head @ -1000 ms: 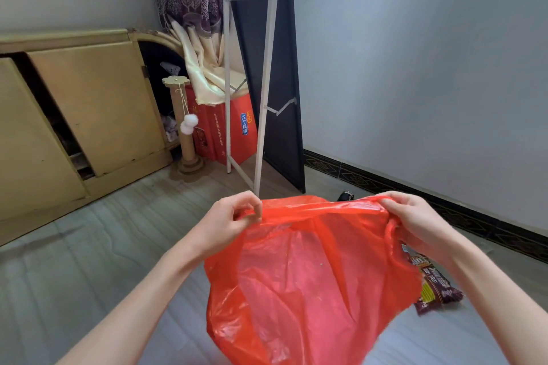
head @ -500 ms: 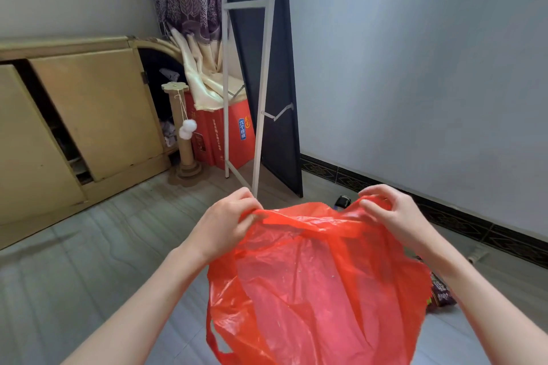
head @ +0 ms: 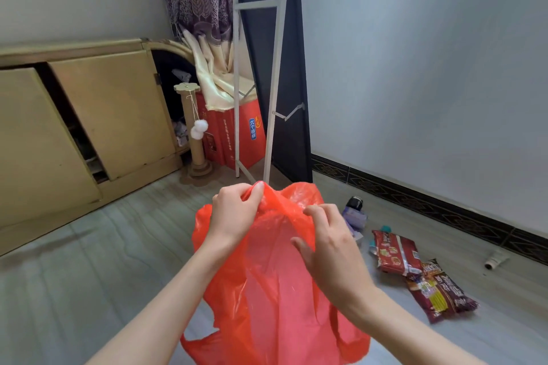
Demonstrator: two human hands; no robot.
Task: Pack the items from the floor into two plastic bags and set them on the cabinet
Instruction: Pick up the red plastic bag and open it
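- Step in hand, as I judge it: opening the mouth of the red plastic bag (head: 275,284) so the floor items can go in.
- Left hand (head: 237,216) pinches a bunched fold of the bag's top edge between thumb and curled fingers, held up at centre frame.
- Right hand (head: 329,243) sits just right of it, fingers curled and working into the film; looks like it pinches or rubs a layer, exact grip hard to tell.
- Bag hangs in the air from both hands, above the floor (head: 89,275), its bottom out of frame.
- To do it well: rub the two layers apart at the rim, then take one side in each hand and pull wide; thin film tears, so go gently.
- Items wait on the floor to the right: red snack packet (head: 396,252), dark snack packet (head: 441,293) touching it, purple pouch (head: 354,218) with a dark bottle (head: 354,203) just beyond.
- Cabinet (head: 89,115) stands far left, nothing set on it yet.
- Versus the earlier frames: the hands were apart, stretching the rim wide; now they have come close together at the bunched top, and the view has tilted so more items show.
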